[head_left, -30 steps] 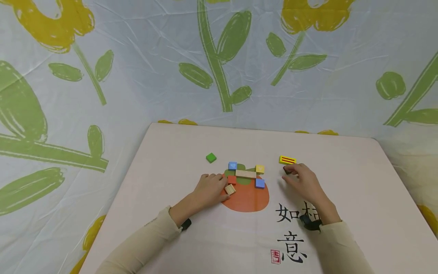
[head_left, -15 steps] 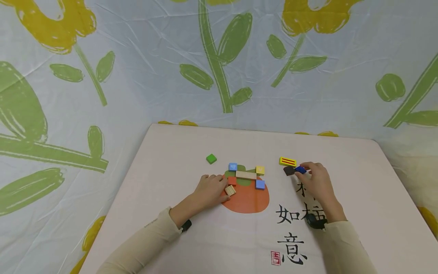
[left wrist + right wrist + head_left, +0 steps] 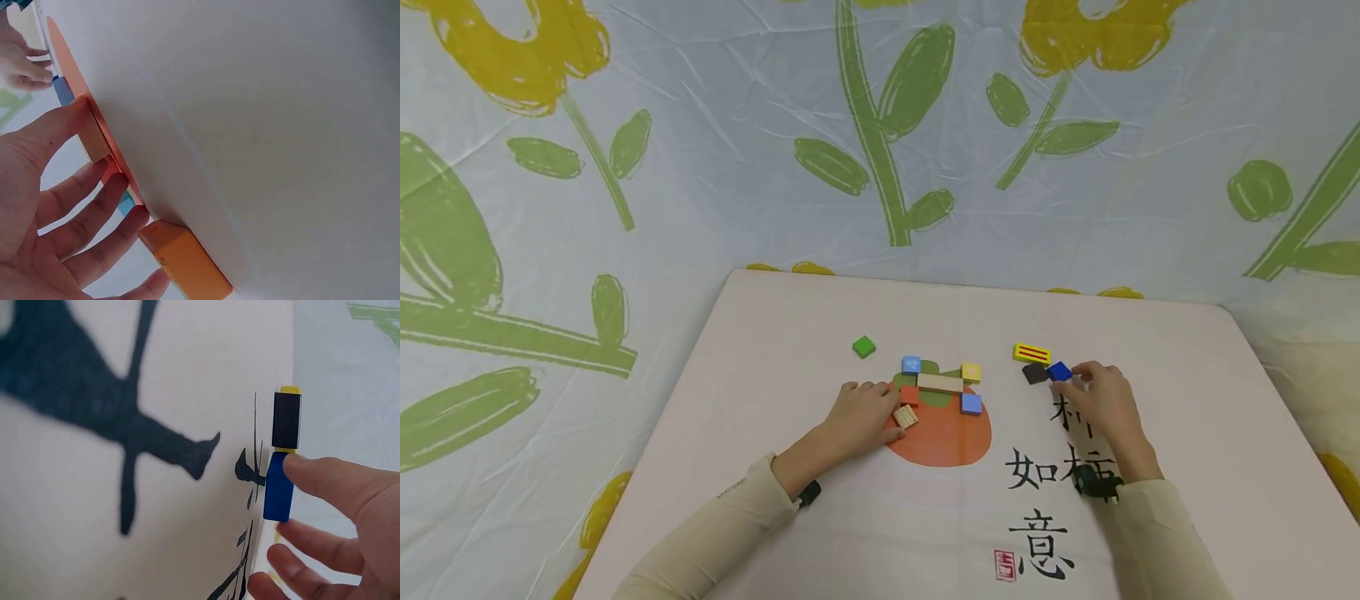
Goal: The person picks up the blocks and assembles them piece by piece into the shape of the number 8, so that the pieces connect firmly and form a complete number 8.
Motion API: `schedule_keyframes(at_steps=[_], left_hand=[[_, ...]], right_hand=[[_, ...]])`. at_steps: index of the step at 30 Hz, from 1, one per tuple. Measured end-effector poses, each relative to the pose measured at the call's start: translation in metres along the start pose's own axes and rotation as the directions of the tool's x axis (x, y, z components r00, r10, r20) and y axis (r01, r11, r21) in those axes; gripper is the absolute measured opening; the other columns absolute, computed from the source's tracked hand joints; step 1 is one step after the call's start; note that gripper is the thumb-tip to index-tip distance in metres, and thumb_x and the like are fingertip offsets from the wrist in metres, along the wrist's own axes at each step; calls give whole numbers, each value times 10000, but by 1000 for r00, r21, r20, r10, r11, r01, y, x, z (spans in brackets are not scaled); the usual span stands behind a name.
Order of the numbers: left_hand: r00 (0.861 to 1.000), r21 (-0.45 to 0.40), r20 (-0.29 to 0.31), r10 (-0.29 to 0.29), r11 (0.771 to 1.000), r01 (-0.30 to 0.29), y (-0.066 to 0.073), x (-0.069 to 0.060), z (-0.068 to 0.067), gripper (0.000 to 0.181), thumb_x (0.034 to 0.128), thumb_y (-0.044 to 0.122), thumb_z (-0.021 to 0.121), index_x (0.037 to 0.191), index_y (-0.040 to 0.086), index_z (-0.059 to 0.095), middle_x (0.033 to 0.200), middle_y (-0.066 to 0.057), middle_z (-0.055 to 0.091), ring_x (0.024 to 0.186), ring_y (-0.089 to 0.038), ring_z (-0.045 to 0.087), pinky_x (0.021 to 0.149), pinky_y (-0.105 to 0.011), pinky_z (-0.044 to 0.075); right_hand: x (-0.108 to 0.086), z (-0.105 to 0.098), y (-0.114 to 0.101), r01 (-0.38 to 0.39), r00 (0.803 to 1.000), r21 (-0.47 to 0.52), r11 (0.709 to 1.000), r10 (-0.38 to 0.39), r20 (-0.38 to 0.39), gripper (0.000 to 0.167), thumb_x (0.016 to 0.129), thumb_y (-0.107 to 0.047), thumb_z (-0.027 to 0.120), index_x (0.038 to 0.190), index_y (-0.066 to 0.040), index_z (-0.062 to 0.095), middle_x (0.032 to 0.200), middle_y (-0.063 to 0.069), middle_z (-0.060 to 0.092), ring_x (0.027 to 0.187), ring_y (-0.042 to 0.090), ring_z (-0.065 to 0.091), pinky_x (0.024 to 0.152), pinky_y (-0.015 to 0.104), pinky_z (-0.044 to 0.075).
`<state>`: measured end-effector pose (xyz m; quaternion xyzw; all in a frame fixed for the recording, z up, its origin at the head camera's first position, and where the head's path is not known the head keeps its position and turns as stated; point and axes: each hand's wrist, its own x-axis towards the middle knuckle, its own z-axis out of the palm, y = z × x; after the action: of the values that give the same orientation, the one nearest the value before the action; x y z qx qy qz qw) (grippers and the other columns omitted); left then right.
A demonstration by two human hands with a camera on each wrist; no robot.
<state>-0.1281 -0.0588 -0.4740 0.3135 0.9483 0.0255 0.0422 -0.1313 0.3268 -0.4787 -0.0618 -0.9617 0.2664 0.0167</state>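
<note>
In the head view my left hand (image 3: 859,415) rests on the table around a small natural wooden block (image 3: 906,416). The left wrist view has the thumb and index finger at opposite ends of this wooden block (image 3: 94,140), while an orange block (image 3: 187,259) lies by the smaller fingers. My right hand (image 3: 1105,402) is beside a dark blue block (image 3: 1059,372), its thumb and index fingertips spread at the block's edges. That blue block (image 3: 279,487) lies end to end with a black block (image 3: 287,420) in the right wrist view. A yellow block with red stripes (image 3: 1032,353) lies behind them.
Over a printed orange fruit (image 3: 936,442) lie two light blue blocks, a yellow block (image 3: 971,372), a red block (image 3: 909,395) and a long wooden block (image 3: 939,383). A green block (image 3: 864,347) sits farther left. Black characters (image 3: 1041,542) mark the pale table. Flowered cloth hangs behind.
My right hand has moved right from the black block to the dark blue one, uncovering both. Its fingers have lately drawn slightly right while the blue block stays put. The left hand keeps its place.
</note>
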Motion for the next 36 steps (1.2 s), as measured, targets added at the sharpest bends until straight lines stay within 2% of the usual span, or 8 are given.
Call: schedule_keyframes(at_steps=[6,13,17,23,29,36], left_hand=[[1000,8,4,-1,1000,1,0,0,0,513,897,551,693,1204,141,661,1096,-9,646,980,-223,625,915,-492,468],[1000,6,12,0,1000,0,2,0,-2,494,896,550,695,1174,143,663,1069,-5,646,965,-228,628,898,-491,474],[1000,1,10,-6,1000,6,2,0,-3,510,894,548,699,1196,138,667,1109,-17,655,985,-231,629,905,-491,472],[1000,23,1,2,1000,-2,2,0,-3,460,881,560,708,1103,159,671,1025,7,639,931,-214,630,851,-469,492],[1000,0,0,-9,1000,9,2,0,-2,392,868,557,725,960,186,636,943,32,603,902,-198,618,838,-477,487],[1000,5,2,-15,1000,15,2,2,1,393,867,567,720,962,195,636,964,30,610,930,-205,628,877,-511,481]], right_hand=[[0,1,1,-14,1000,-13,1000,14,12,528,935,-295,707,1214,132,570,1099,307,545,933,417,509,688,481,467],[1,0,1,-16,1000,-30,999,16,12,499,939,-293,698,1185,128,589,1095,307,558,957,446,513,697,506,461],[0,0,1,-11,1000,-18,1000,11,5,501,953,-290,682,1205,132,582,1126,319,549,982,466,515,719,538,465],[-7,-5,-4,-5,1000,13,1000,5,2,513,974,-309,649,1244,120,570,1167,321,526,984,460,520,725,541,473],[-22,-8,-21,67,997,35,997,-66,-30,462,963,-277,682,1216,100,596,1135,298,537,985,448,541,719,520,500],[-41,4,-47,192,981,61,979,-191,-22,403,925,-260,742,1160,51,643,1108,238,596,970,386,569,749,501,504]])
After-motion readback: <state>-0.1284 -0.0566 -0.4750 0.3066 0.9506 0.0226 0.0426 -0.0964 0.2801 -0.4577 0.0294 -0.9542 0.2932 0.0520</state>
